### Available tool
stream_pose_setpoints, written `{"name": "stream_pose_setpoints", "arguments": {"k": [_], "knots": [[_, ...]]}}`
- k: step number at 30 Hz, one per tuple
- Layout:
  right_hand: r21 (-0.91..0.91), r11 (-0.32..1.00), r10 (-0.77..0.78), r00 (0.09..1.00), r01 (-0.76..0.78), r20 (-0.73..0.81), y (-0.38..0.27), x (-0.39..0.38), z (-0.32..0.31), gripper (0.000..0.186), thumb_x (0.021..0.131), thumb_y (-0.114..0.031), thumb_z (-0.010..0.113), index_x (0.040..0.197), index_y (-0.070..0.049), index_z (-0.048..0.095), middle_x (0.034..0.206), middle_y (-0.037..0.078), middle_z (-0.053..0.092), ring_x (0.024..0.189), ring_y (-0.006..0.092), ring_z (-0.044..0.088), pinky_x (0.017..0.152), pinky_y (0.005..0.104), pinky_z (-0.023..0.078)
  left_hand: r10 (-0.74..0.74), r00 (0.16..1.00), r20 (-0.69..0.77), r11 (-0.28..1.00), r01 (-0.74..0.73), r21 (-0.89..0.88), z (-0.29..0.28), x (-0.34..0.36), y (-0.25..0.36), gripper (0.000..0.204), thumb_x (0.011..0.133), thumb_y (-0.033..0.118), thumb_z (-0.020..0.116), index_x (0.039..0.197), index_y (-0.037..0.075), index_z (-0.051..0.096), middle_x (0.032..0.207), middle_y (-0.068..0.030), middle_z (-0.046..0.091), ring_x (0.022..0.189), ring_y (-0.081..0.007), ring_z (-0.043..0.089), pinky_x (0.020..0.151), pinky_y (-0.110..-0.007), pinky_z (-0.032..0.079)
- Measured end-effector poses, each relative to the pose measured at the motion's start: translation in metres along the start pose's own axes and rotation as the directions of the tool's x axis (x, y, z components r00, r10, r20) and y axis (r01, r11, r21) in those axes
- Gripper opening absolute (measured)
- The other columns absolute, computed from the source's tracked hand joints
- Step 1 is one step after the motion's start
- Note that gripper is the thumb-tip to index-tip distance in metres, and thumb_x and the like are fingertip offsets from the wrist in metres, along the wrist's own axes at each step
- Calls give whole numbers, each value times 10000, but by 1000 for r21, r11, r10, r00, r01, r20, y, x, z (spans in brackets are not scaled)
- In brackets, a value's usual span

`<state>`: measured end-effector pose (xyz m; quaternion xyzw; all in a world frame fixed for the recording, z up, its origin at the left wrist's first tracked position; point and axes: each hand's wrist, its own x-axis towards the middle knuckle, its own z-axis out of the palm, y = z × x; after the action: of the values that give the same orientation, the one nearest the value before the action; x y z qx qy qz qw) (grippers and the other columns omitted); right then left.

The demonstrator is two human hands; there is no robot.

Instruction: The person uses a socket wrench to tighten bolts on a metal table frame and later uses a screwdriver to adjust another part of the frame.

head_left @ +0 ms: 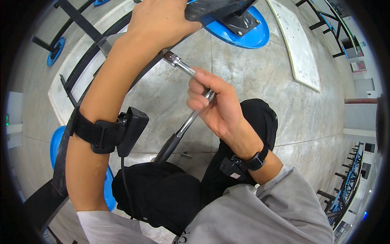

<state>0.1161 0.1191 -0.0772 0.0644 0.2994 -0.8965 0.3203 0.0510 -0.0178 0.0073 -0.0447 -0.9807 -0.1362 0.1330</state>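
Note:
My right hand [219, 99] is closed around a chrome ratchet wrench [187, 123], near its head. The wrench's black grip [167, 149] slants down toward my left knee. A chrome socket and extension [174, 60] reach up and left from my fingers, the socket end meeting the underside of a black metal frame [148, 69]. Above it, my left hand [160, 20] lies on the frame at the picture's top edge. Its thumb points right along the beam, while its other fingers are hidden.
A round blue seat [260, 30] with a black bracket is at upper right, near a long white board [298, 49]. Another blue seat [57, 53] stands far left. A small bolt-like piece [185, 154] lies on the grey floor between my knees. More blue-and-black frames [345, 183] line the right side.

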Motion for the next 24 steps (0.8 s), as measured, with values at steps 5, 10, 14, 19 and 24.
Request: {"name": "stream_pose_setpoints", "arguments": {"k": [5, 10, 14, 19, 24], "knots": [[275, 954, 139, 989, -120, -50, -1, 7, 8, 82, 856, -78, 482, 893, -5, 475, 648, 17, 383, 515, 90, 334, 472, 216, 319, 27, 998, -48, 1000, -28, -9, 1, -2, -1, 353, 654, 311, 640, 800, -10, 621, 769, -215, 614, 759, -349, 603, 702, -400, 484], [99, 993, 62, 998, -60, -23, 2, 3, 11, 95, 848, -71, 494, 919, -9, 488, 675, 31, 452, 534, 88, 385, 470, 227, 342, 16, 1000, -15, 1000, -16, 18, -1, 0, -2, 356, 654, 315, 639, 798, -11, 620, 764, -215, 612, 760, -349, 602, 701, -404, 483], [-892, -205, -539, 715, 403, 446, 12, 4, 4, 272, 750, -27, 587, 1016, -39, 533, 714, 92, 583, 592, 179, 568, 564, 268, 436, 29, 999, -25, 1000, -29, 8, 0, 1, 0, 358, 656, 314, 636, 804, -11, 619, 768, -217, 612, 763, -351, 600, 707, -407, 480], [-915, 100, -539, 794, 391, 281, -6, -11, -1, 247, 772, -31, 566, 1013, 10, 538, 717, 86, 569, 541, 161, 527, 541, 267, 424, 18, 999, -43, 1000, -17, 16, 2, -2, -1, 357, 660, 312, 633, 808, -13, 617, 778, -219, 612, 770, -357, 597, 711, -410, 477], [-342, 932, -133, 991, 116, -28, -5, -10, 1, 262, 820, -79, 526, 1050, 46, 513, 655, 17, 438, 510, 91, 392, 508, 250, 357, 48, 997, -60, 999, -48, 1, 1, 0, -3, 354, 659, 310, 634, 799, -14, 616, 769, -222, 609, 768, -357, 596, 707, -406, 477]]}}
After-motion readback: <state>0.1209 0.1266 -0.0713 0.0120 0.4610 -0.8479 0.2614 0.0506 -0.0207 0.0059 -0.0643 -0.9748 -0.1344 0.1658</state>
